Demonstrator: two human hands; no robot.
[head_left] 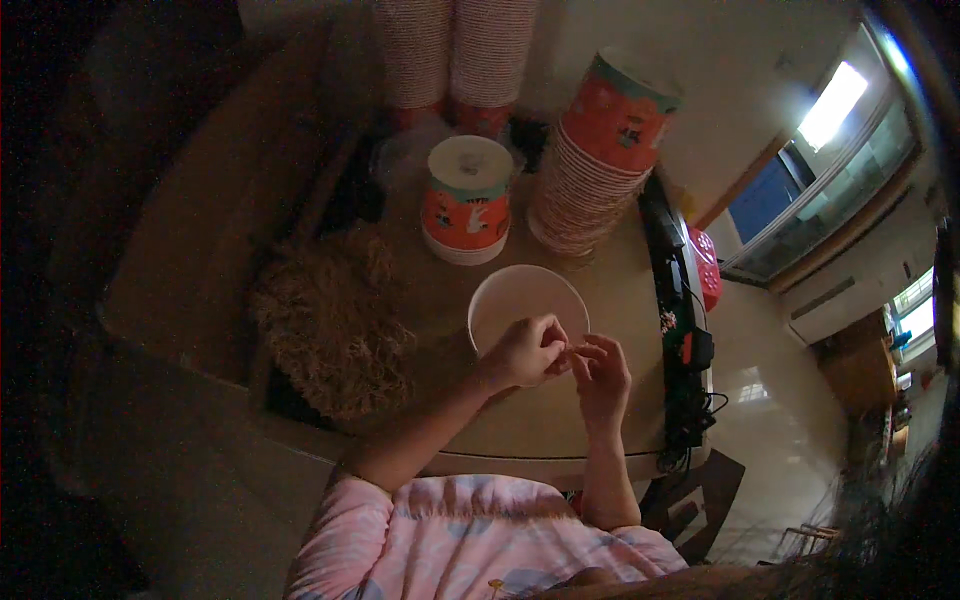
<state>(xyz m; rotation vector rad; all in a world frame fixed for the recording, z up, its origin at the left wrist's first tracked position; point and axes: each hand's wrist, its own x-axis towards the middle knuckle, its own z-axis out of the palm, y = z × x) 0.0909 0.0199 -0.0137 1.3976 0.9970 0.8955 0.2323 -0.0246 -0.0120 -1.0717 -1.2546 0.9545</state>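
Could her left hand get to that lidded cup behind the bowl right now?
Probably yes. The left hand hovers at the near rim of the white bowl, and the lidded cup stands just beyond it. Only the low bowl lies between, easy to reach over.

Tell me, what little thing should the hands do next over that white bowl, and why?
Probably let the tiny piece drop into the white bowl. The left hand and right hand meet fingertip to fingertip at the bowl's near rim, pinching something too small to make out, and the bowl looks empty. That is only a guess.
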